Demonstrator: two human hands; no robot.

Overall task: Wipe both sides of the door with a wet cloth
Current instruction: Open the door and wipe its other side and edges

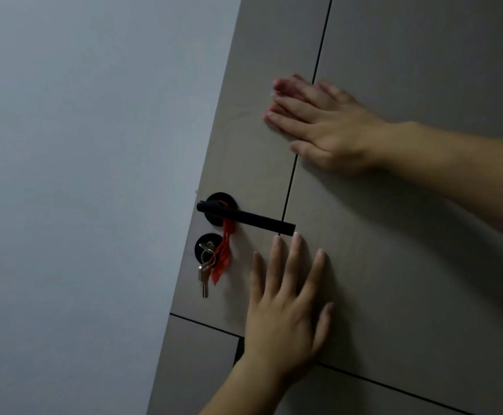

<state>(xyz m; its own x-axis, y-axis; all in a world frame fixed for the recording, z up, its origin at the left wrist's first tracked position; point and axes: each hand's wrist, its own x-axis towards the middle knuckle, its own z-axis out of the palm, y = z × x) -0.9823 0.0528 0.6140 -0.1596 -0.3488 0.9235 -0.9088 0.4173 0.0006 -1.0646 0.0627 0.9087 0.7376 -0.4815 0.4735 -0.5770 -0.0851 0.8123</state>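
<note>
The grey-beige door (pixel 394 250) with thin black grooves fills the right side of the head view, which is tilted. My left hand (pixel 286 307) lies flat on the door just below the tip of the black lever handle (pixel 245 217), fingers spread and pointing up. Higher up, my right hand (pixel 319 127) presses flat against the door across a vertical groove, fingers pointing left. It is blurred, with a reddish tint at the fingertips. No cloth shows in either hand.
Below the handle is a round black lock (pixel 207 250) with a key (pixel 204 278) hanging from it. A red ribbon (pixel 223 259) dangles from the handle. A plain pale wall (pixel 79 190) borders the door's left edge.
</note>
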